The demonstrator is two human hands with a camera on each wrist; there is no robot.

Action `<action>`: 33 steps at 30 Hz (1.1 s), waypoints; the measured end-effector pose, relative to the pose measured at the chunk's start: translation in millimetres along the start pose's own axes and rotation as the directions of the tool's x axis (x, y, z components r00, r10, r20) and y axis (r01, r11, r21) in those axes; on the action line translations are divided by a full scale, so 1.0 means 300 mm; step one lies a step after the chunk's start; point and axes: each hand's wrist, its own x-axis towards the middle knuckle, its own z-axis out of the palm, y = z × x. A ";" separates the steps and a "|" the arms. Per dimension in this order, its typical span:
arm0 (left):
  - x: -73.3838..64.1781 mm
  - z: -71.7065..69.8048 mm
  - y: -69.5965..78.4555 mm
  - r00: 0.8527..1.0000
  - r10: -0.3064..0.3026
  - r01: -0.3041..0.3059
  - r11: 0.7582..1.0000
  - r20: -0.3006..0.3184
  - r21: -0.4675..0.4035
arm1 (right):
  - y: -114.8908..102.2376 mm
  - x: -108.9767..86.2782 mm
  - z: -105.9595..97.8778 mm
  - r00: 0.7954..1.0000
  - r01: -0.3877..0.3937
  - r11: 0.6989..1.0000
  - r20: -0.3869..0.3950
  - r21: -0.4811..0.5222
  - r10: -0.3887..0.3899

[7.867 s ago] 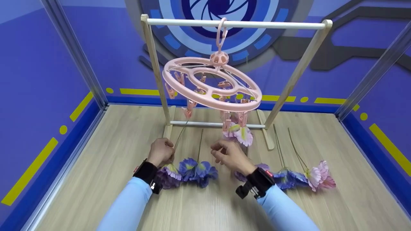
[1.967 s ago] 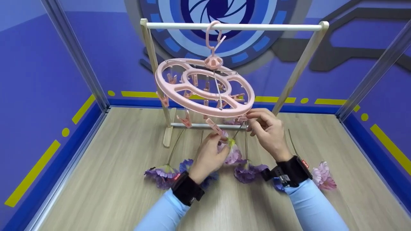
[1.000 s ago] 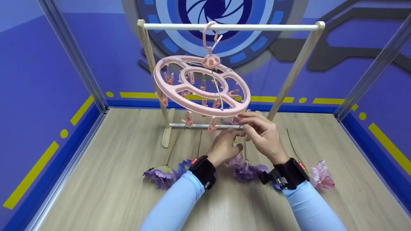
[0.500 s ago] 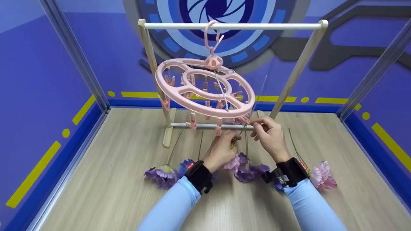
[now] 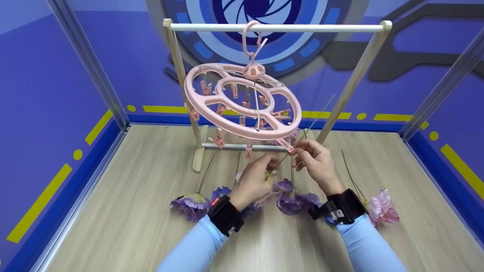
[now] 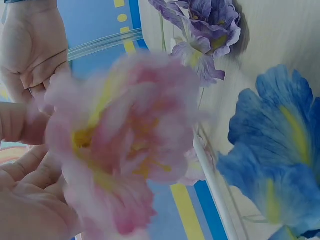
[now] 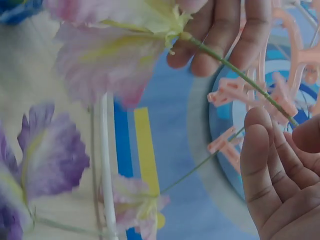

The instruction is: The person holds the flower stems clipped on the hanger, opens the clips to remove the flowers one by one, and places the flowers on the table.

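My left hand (image 5: 253, 183) grips a pink artificial flower (image 6: 130, 130) just behind its bloom, which faces down. Its thin green stem (image 7: 240, 75) slants up and right into my right hand (image 5: 315, 162), whose thumb and fingers pinch it; the free end sticks up beyond. Right at those fingertips is a pink clothespin (image 5: 285, 145), tilted outward from the front right rim of a round pink clip hanger (image 5: 242, 130). In the right wrist view, another pink flower (image 7: 135, 200) hangs by its stem from a clothespin (image 7: 226, 142) farther back.
The hanger hooks over the white rail (image 5: 321, 28) of a wooden stand (image 5: 351, 83). Purple flowers (image 5: 191, 207) lie at left and centre, a pale pink flower (image 5: 383, 207) at right. Blue flowers (image 6: 280, 145) lie partly hidden behind my wrists. Walls enclose the table (image 5: 132, 181).
Since the earliest frame, my left hand has left the purple flower and taken a pink one. My right hand has risen to the hanger's rim. Lately the stem has tipped farther right; the hanger has turned.
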 end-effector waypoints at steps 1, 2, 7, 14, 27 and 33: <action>-0.002 -0.002 0.001 1.000 0.006 -0.006 1.000 -0.005 -0.006 | -0.006 -0.005 0.004 1.000 0.006 1.000 0.011 0.011 -0.006; -0.002 -0.004 0.003 1.000 0.016 -0.016 1.000 -0.010 -0.012 | -0.012 -0.010 0.008 1.000 0.014 1.000 0.023 0.019 -0.015; -0.001 -0.008 0.013 0.995 0.073 -0.076 0.996 -0.066 -0.043 | -0.035 -0.027 0.028 0.995 0.065 0.997 0.068 0.051 -0.068; -0.003 -0.016 0.035 0.978 0.124 -0.135 0.989 -0.167 -0.059 | -0.041 -0.036 0.035 0.974 0.181 0.983 0.129 0.033 -0.184; -0.020 -0.041 0.048 0.970 0.170 -0.185 0.980 -0.172 -0.077 | -0.027 -0.009 0.041 0.979 0.104 0.994 0.170 0.043 -0.110; -0.026 -0.057 0.041 0.965 0.199 -0.221 0.968 -0.173 -0.117 | -0.029 -0.001 0.044 0.954 0.119 0.987 0.262 0.110 -0.145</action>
